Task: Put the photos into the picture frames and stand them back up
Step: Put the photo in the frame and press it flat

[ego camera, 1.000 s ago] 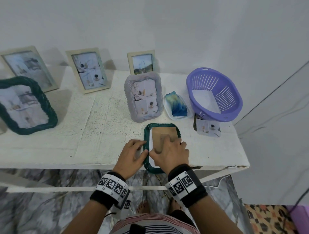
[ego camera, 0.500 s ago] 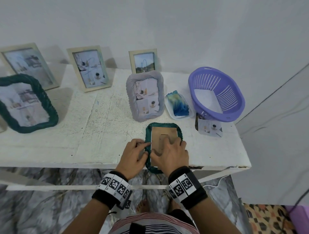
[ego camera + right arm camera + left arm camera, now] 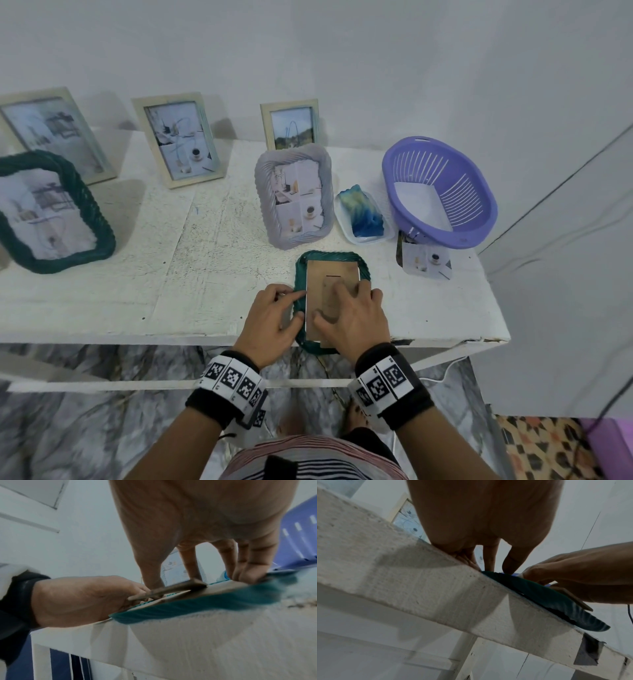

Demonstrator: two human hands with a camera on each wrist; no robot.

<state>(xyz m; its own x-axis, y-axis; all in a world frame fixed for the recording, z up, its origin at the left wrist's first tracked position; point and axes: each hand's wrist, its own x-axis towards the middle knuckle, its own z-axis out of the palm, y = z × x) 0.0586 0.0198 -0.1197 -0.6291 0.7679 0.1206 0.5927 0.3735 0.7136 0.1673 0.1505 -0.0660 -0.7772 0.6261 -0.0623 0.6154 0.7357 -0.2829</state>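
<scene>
A small green frame [image 3: 363, 271] lies face down at the table's front edge, its near end hanging over. A brown backing board [image 3: 327, 274] lies in it, with a white strip of photo showing along its left side. My right hand [image 3: 331, 301] presses thumb and fingers down on the board and its stand flap [image 3: 171, 589]. My left hand [image 3: 301, 305] sets its index finger and thumb tips against the frame's left rim. From the left wrist, the left hand [image 3: 498, 566] has its fingertips at the frame [image 3: 556, 601]. The right wrist view shows the right hand [image 3: 197, 580] on the board [image 3: 223, 588].
A loose photo [image 3: 426, 263] lies beside a purple basket [image 3: 474, 236] at the right. A blue-green cloth in a tray [image 3: 363, 212] sits behind the frame. A grey frame [image 3: 294, 195], a large green frame [image 3: 51, 212] and three cream frames [image 3: 181, 140] stand filled further back.
The backing board has settled a little squarer in the frame under my right hand. My left index finger has moved onto the frame's rim.
</scene>
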